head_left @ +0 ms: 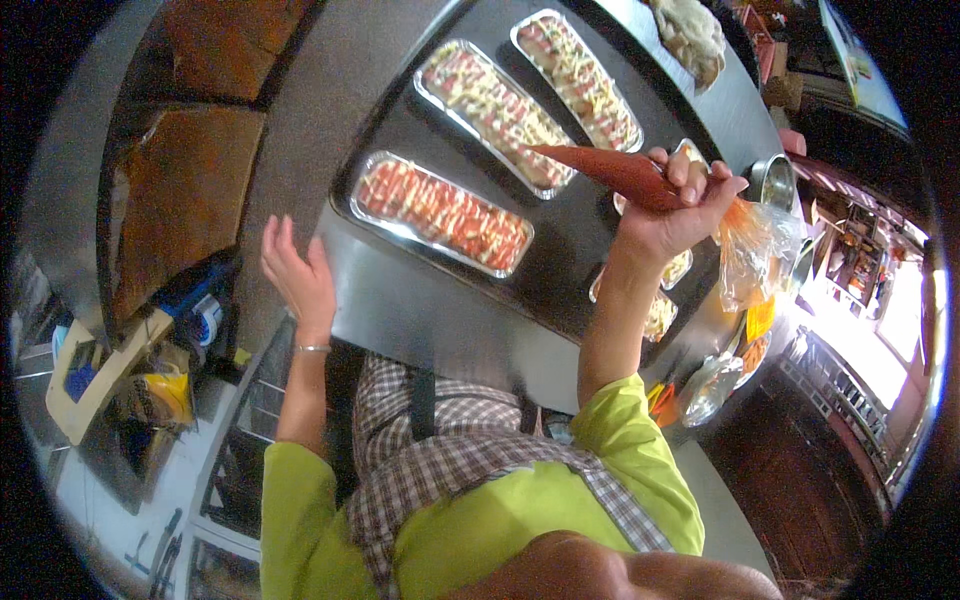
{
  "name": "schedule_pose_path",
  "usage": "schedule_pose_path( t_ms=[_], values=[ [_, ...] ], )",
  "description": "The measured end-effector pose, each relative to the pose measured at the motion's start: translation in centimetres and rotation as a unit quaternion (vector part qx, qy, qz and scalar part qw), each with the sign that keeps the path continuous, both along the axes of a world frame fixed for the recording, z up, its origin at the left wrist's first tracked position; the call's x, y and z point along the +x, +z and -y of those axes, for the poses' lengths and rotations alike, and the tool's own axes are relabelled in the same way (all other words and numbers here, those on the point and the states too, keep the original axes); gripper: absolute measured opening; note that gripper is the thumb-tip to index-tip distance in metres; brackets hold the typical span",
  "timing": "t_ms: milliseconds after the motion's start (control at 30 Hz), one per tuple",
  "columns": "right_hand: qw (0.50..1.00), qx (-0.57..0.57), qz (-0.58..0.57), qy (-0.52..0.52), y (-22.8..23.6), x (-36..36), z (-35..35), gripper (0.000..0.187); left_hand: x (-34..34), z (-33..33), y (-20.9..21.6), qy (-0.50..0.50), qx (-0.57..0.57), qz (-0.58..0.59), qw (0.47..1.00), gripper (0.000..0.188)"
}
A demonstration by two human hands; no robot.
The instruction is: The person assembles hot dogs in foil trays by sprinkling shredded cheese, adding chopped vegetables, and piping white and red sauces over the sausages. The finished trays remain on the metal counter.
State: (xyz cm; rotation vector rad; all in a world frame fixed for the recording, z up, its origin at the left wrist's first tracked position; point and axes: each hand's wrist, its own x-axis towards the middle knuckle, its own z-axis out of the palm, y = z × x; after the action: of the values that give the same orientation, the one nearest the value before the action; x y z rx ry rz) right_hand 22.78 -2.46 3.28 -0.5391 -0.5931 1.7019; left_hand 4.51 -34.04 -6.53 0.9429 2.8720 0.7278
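My right hand (685, 195) is wrapped round a piping bag (620, 172) of red sauce, its twisted clear plastic end (755, 245) hanging out past the wrist. The bag's tip points left, over the near end of a long foil tray (495, 118) whose filling is topped with white and red streaks and pale shreds. Nearer to me, another foil tray (445, 213) is covered in dense red sauce stripes. A third foil tray (580, 80) lies farther back. My left hand (298, 275) holds nothing, its fingers apart, beside the steel table's left edge.
All the trays stand on a dark baking sheet (400, 125) on a steel table (400, 300). Smaller topped pieces (660, 315) sit partly hidden behind my right arm. A metal bowl (772, 182) and a crumpled cloth (690, 40) are at the right and far edges.
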Motion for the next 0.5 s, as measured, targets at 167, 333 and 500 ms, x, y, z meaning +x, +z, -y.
schedule_pose_path(
  t_ms=[167, 333, 500],
  values=[
    [0.977, 0.197, 0.077, 0.025, 0.7, -8.4, -0.4, 0.038, -0.2, 0.4, -0.4, -0.008, -0.004, 0.008, 1.000, 0.046],
    [0.949, 0.274, 0.150, 0.047, -0.3, -12.7, 0.2, 0.035, -0.4, 0.5, -0.5, -0.001, -0.020, 0.016, 1.000, 0.044],
    [0.933, 0.319, 0.160, 0.049, -1.4, -14.4, -0.3, 0.036, -0.7, 0.7, -0.6, -0.016, -0.015, 0.011, 1.000, 0.041]
  ],
)
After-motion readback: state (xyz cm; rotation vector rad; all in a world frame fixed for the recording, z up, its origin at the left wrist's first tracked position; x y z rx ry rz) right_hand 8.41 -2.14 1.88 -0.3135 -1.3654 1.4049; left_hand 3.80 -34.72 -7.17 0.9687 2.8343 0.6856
